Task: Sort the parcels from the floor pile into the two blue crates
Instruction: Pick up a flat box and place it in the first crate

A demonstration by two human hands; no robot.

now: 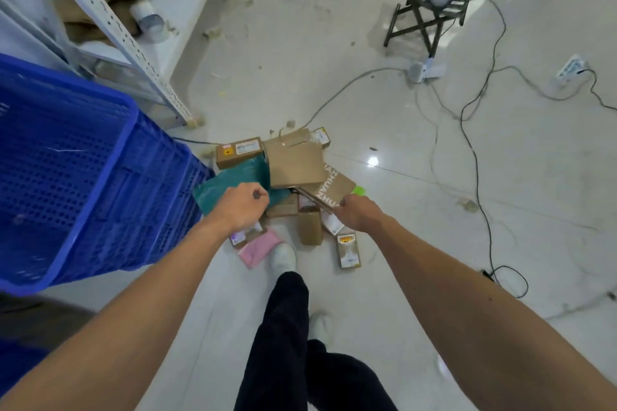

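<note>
A pile of parcels lies on the white floor ahead of my feet: brown cardboard boxes (295, 163), a teal poly mailer (230, 185), a pink mailer (258, 248) and several small labelled boxes. My left hand (242, 205) is closed over the teal mailer's near edge. My right hand (355, 210) grips the near corner of a flat brown box with white lettering (335, 190), which is tilted up off the pile. One blue crate (83, 183) stands at my left, its rim high beside the pile. A second crate is not visible.
White metal shelving (110, 20) with cardboard boxes stands behind the crate. A dark stool (425, 20) holding a white headset is at the back right. Cables (477, 177) and a power strip (571, 70) trail across the floor on the right. My shoe (283, 257) touches the pile.
</note>
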